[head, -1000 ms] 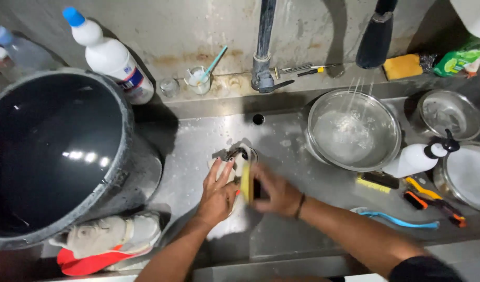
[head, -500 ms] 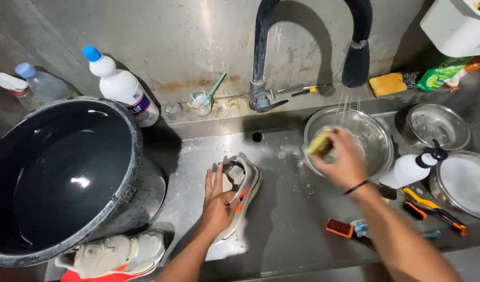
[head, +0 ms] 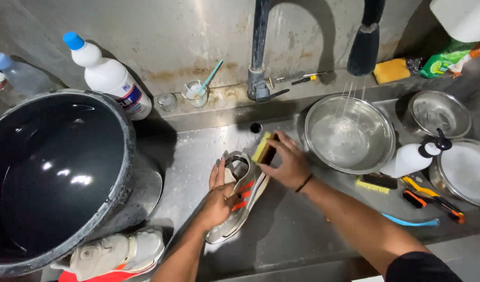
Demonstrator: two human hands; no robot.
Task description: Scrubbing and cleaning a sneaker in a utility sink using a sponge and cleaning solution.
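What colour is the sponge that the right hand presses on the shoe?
The sponge is yellow with a dark scouring side, seen in the head view.

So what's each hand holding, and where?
Right hand grips a yellow sponge by its end; left hand steadies the sneaker by its side.
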